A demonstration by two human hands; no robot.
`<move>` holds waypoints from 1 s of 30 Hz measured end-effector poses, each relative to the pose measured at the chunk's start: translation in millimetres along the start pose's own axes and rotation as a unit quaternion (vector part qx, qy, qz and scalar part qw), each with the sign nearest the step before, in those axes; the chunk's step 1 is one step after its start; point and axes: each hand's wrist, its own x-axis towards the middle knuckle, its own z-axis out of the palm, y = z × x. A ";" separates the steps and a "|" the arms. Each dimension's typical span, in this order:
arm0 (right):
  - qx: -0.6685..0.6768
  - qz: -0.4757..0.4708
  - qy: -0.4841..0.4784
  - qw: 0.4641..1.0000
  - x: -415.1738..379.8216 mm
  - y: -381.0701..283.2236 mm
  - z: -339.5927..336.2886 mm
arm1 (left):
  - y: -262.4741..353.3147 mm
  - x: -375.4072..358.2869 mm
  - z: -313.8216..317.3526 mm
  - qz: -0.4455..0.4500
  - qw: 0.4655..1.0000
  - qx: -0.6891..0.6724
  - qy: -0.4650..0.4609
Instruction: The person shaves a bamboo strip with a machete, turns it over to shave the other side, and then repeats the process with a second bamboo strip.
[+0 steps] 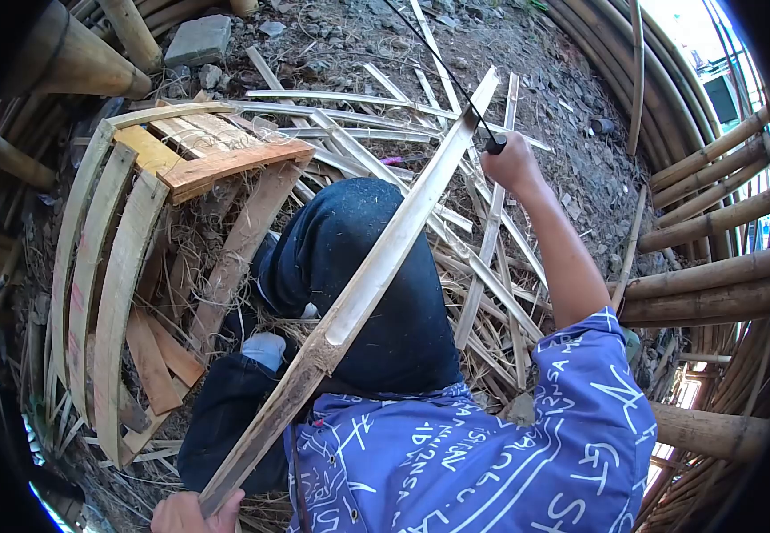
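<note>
A long split bamboo piece runs slantwise across my lap, its pale hollow inner side facing up. At its lower end my left hand is closed around it, partly cut off by the frame edge. My right hand grips the black handle of a long, thin-bladed knife, seen nearly edge-on. The blade points up and to the left and crosses near the far end of the bamboo; whether it touches cannot be told. Under the bamboo is my bent knee in dark trousers.
A wooden crate-like frame stands at my left. Several bamboo strips lie scattered on the gravelly ground. Bamboo poles are stacked at the right, with more at the upper left. A concrete block lies beyond the crate.
</note>
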 end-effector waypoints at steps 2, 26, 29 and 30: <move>-0.012 0.019 0.011 1.000 6.2 3.3 -3.6 | -0.3 0.4 -2.6 0.022 0.999 0.006 0.024; 0.126 -0.103 -0.031 0.986 -84.6 -64.0 -39.2 | -15.8 -12.6 -19.3 -0.211 0.953 0.127 -0.174; 0.133 -0.096 -0.053 0.985 -91.6 -76.0 -41.5 | -2.1 -3.9 -14.7 -0.186 0.971 0.119 -0.092; 0.118 -0.106 -0.052 0.986 -92.4 -77.3 -41.3 | -0.2 -2.8 -12.8 -0.163 0.980 0.115 -0.026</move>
